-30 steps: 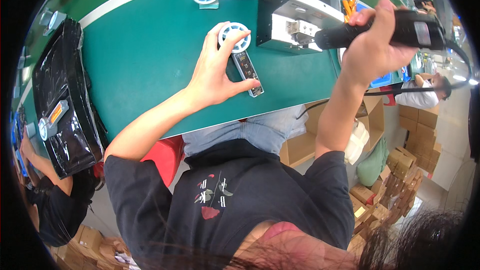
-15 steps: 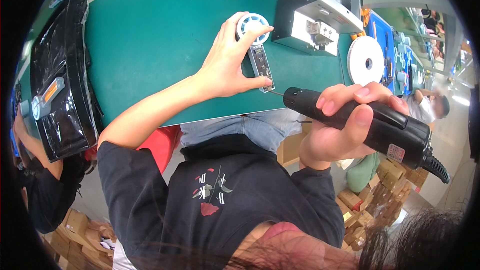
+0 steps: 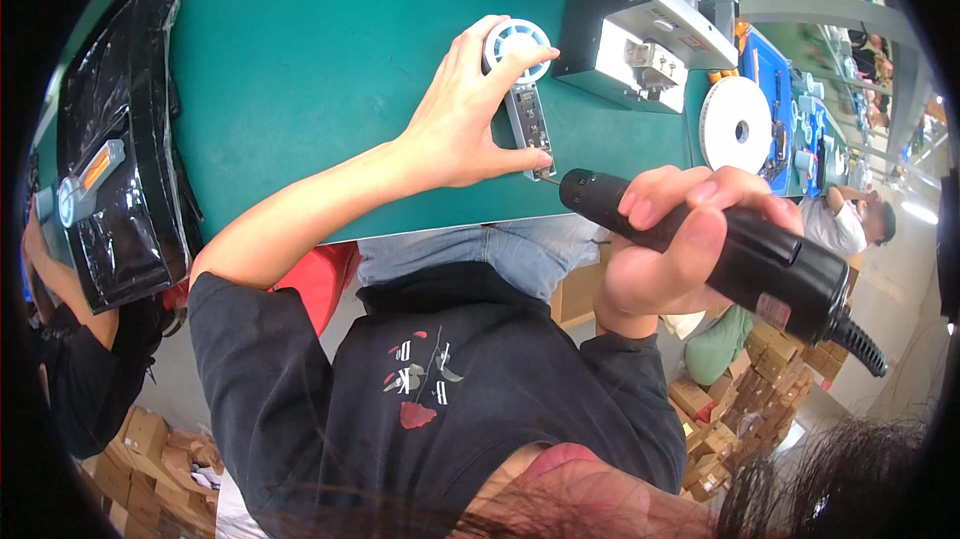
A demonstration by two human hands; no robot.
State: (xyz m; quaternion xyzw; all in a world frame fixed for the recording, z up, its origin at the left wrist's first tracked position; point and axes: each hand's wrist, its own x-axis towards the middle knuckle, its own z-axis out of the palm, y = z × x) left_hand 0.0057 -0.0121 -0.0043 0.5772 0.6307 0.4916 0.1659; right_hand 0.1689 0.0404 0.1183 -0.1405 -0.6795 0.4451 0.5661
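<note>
part (image 3: 527, 119) flat on green table (image 3: 300, 89), under left fingers | left hand (image 3: 465, 114) spread, pressing part; thumb by its near end | right hand (image 3: 665, 249) clenched on black screwdriver (image 3: 720, 249); tip at thumb | grey machine (image 3: 640, 19) beyond fingertips

— We see matt black plastic on the electric screwdriver (image 3: 730, 249), and a smooth matt green mat over the surface (image 3: 300, 89).
— We agree; the small device (image 3: 527, 119) looks like grey metal with a pale plastic wheel, and the bag (image 3: 115, 139) is glossy, crinkled black plastic film.
</note>
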